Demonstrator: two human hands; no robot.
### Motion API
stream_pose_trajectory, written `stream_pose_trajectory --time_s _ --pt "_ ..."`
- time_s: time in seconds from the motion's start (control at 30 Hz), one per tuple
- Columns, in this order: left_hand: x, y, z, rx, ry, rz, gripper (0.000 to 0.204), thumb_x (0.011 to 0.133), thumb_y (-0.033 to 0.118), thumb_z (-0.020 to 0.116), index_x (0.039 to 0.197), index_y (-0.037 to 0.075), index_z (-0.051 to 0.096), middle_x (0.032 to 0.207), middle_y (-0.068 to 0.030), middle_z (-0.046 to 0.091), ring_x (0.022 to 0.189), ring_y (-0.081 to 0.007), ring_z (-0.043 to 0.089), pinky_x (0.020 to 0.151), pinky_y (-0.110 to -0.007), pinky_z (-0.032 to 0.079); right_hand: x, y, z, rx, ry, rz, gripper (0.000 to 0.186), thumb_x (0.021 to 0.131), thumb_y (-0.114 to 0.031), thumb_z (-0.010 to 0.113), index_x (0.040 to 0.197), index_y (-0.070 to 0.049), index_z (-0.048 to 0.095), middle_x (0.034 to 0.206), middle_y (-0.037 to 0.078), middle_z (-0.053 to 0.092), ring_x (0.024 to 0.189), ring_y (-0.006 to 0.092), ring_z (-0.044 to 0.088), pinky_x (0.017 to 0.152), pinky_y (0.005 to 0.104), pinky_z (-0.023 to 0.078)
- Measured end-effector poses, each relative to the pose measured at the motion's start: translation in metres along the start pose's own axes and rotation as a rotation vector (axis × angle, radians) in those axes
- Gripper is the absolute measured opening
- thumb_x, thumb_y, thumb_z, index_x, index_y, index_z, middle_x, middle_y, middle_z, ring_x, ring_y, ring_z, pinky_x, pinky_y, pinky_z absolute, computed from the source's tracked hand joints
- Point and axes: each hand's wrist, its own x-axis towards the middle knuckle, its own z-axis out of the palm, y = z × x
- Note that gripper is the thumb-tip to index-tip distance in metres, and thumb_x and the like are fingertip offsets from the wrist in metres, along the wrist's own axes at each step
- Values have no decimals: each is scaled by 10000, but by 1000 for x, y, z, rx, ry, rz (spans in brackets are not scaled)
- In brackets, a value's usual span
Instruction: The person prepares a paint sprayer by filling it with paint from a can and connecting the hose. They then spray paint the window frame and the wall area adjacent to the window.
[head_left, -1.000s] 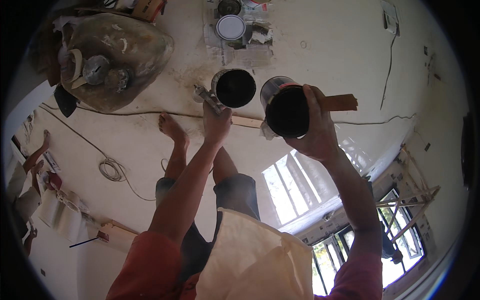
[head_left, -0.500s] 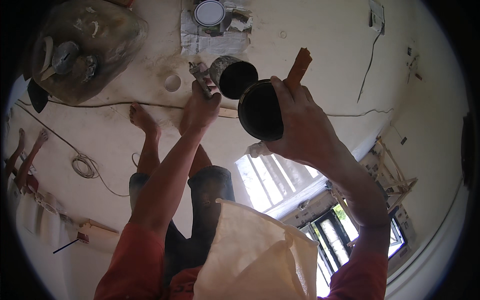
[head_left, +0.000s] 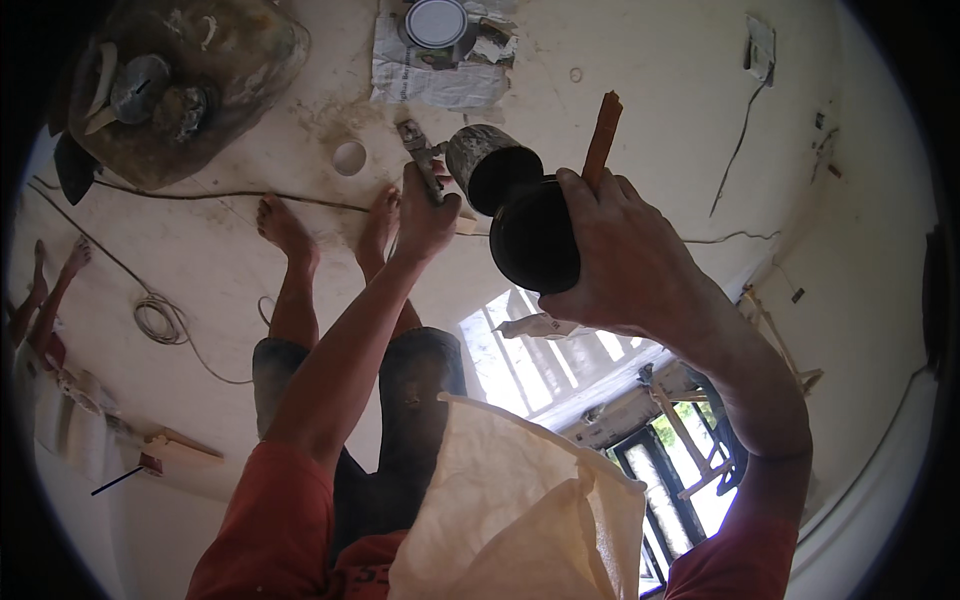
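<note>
Nearest the camera: a tan cloth (head_left: pixel 515 500). The right hand (head_left: pixel 640 250) has its grip closed around a dark can (head_left: pixel 533 243), a brown stick (head_left: pixel 602 140) projecting beyond the fingers. The left hand (head_left: pixel 430 222) is wrapped about a metal spray gun (head_left: pixel 420 155); its cup (head_left: pixel 480 147) is tilted, mouth toward the person. Change noted — a second ago can and cup stood apart, stick pointing right; now the can overlaps the cup's mouth and the stick points away, so the openings are paired. Contact and flow cannot be confirmed. Beyond, on the floor (head_left: pixel 630 110), newspaper (head_left: pixel 430 85) carries a pale lid (head_left: pixel 436 22) back from its near edge.
</note>
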Motion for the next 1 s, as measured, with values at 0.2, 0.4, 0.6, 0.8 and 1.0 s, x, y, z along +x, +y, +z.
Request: stream_pose_trajectory --time_s 0.2,0.4,0.6,0.8,1.0 --pt "1 6 -2 12 -1 -3 400 718 8 556 1104 1 448 1030 -133 568 961 -248 612 855 -366 477 4 -2 -4 -34 -11 -20 656 577 -127 735 1122 166 514 975 268 600 969 381 631 807 403 561" --pt "4 -9 -3 -70 -190 22 652 831 370 678 1287 -22 427 1146 -188 606 1057 -312 614 873 -410 496 13 -3 -2 9 -107 21 678 606 -210 752 1126 154 515 1016 282 597 1000 385 618 831 408 554" --pt "6 4 -12 -72 -64 100 455 890 232 648 1223 -5 449 1136 -177 588 1036 -257 590 875 -375 473 14 -7 -11 -2 -185 43 616 607 -193 732 1067 169 539 1008 269 594 1002 357 613 812 385 559" --pt "7 -3 -10 -35 -56 58 403 772 35 569 1151 -3 438 1080 -145 558 981 -262 603 864 -372 489 15 -3 -5 -79 -129 32 612 607 -187 743 1072 156 542 1005 246 593 978 333 620 788 363 568" --pt "9 -8 -9 -19 -41 30 432 730 -6 553 1146 -9 439 1060 -122 561 970 -242 617 856 -359 497 20 -3 -8 -142 -113 12 535 612 -191 742 1011 115 559 950 226 604 911 315 651 768 371 573"
